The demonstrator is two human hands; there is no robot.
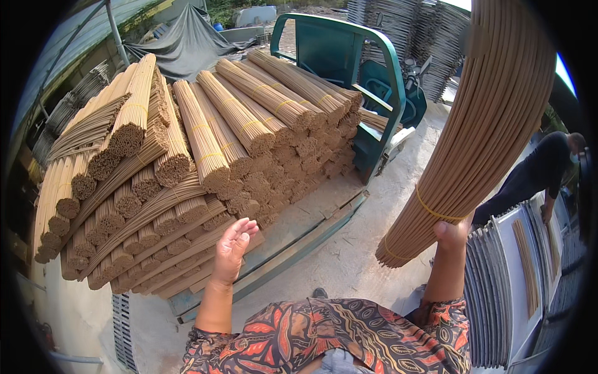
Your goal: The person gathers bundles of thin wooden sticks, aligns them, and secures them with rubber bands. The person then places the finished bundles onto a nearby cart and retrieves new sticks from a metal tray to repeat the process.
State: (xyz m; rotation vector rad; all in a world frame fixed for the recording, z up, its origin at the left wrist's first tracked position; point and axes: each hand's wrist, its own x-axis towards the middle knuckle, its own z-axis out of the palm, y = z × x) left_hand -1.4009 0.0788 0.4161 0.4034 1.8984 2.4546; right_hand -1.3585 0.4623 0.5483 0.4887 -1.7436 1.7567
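A long bundle of thin brown sticks, bound with yellow ties, slants up the right side and out of view at the top. My right hand grips its lower part, thumb across the front; the other fingers are hidden behind it. My left hand is raised with nothing in it, its fingers stretched out. Just beyond that hand stands a large stack of similar tied bundles, laid lengthwise and crosswise, with many round ends facing me. The stack rests on the flat bed of a green cart.
The cart's green metal frame rises at its far end. At the right a person bends over grey stacked racks and panels holding sticks. More racks are piled behind the cart. A dark tarp hangs at the back left.
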